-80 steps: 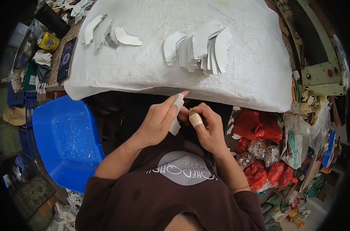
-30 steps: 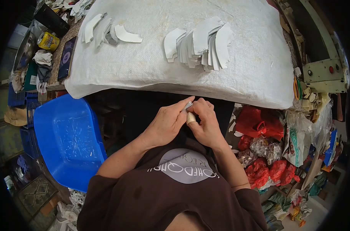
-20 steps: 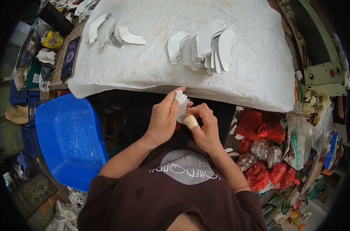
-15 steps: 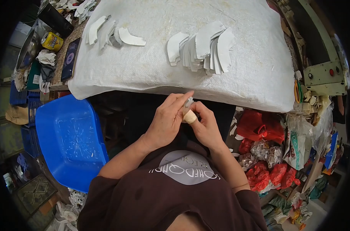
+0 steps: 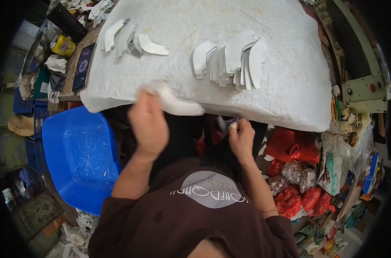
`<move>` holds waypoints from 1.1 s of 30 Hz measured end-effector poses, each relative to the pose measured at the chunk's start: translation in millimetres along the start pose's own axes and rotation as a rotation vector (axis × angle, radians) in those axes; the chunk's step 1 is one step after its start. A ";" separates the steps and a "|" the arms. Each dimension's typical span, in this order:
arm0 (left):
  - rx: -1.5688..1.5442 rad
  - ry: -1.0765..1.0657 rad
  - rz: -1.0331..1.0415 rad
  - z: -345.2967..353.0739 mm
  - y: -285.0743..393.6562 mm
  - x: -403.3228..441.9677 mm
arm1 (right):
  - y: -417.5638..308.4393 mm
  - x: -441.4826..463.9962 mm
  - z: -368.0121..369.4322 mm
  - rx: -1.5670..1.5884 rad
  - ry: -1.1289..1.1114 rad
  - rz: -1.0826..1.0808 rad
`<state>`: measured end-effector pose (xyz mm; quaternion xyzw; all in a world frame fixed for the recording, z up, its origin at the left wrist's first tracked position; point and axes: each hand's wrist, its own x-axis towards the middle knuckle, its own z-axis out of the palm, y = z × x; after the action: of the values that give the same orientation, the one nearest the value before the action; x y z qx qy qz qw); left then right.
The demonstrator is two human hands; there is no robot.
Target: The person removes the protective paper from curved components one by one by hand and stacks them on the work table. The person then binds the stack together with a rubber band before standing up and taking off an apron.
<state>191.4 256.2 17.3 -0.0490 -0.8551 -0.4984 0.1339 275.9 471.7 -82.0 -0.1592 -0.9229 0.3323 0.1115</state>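
Note:
My left hand (image 5: 150,122), smeared by motion, pinches one end of a curved white piece (image 5: 178,103) over the table's front edge. The piece looks like cut sheet material, its other end pointing right. My right hand (image 5: 242,139) is closed just below the edge. A small blurred grey thing (image 5: 223,124) sticks out from its fingers, its kind unclear. Something pale covers its thumb tip. On the white woven sheet (image 5: 174,69) lie a fanned stack of similar white curved pieces (image 5: 230,60) at right and several loose ones (image 5: 152,45) at left.
A blue plastic tub (image 5: 81,159) stands at my left. A phone (image 5: 83,66) and a yellow can (image 5: 63,46) are at the table's left side. Red bags (image 5: 292,146) and scraps are piled at right, below a green metal machine (image 5: 365,90).
My hands, together before, have parted. The left has moved left and up with the white piece, now stretched out in view; the right has moved right and slightly down.

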 end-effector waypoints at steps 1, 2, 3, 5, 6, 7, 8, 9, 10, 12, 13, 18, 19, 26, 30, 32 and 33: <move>-0.076 0.031 0.090 -8.6 5.1 18.8 | 22.9 -2.7 1.9 -0.039 -0.125 0.089; -0.152 0.072 0.174 -10.5 6.6 38.7 | 36.6 -5.7 0.6 -0.082 -0.256 0.168; -0.273 -0.028 0.184 -4.9 3.4 55.4 | 25.3 -4.8 -9.0 -0.284 -0.438 0.133; -0.180 -0.257 -0.014 11.4 7.0 84.3 | 18.1 -7.6 -12.7 -0.317 -0.447 0.036; -0.184 -0.249 -0.004 23.6 9.9 97.3 | 17.0 -4.6 -14.3 -0.353 -0.446 -0.060; -0.125 -0.294 0.044 37.9 11.6 107.3 | 20.3 -3.6 -15.6 -0.350 -0.429 -0.089; -0.065 -0.342 0.088 51.5 11.9 114.4 | 21.6 -1.3 -17.7 -0.352 -0.425 -0.092; -0.067 -0.340 0.091 64.0 11.8 120.4 | 22.7 1.4 -19.7 -0.322 -0.403 -0.109; -0.017 -0.357 0.117 76.6 11.1 125.8 | 23.7 4.2 -21.9 -0.292 -0.379 -0.126; 0.035 -0.368 0.144 102.7 -1.2 133.1 | 21.7 3.9 -27.9 -0.240 -0.345 -0.107; 0.175 -0.253 0.295 114.1 -11.9 133.8 | 20.1 2.1 -29.8 -0.184 -0.321 -0.088; 0.533 -0.030 0.411 69.2 -46.2 159.0 | 17.2 3.0 -29.6 0.001 -0.287 -0.095; 0.627 -0.051 0.365 50.4 -54.0 165.7 | 15.6 3.3 -31.6 0.034 -0.293 -0.089; 1.020 -0.193 -0.015 20.5 -59.5 161.3 | -1.4 7.6 -21.1 0.045 -0.350 -0.200; 0.959 -0.147 -0.057 31.6 -71.0 160.9 | -10.2 4.2 -15.9 0.025 -0.387 -0.253; 0.784 -0.149 -0.021 31.4 -70.3 156.8 | -10.6 2.7 -16.2 0.008 -0.408 -0.264; 0.783 -0.147 -0.018 31.1 -68.3 154.9 | -11.5 1.9 -16.8 -0.014 -0.434 -0.275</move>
<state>22.4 241.4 -11.6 -0.0221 -0.9882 -0.1309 0.0764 276.8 473.7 -61.7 0.0424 -0.9405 0.3341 -0.0463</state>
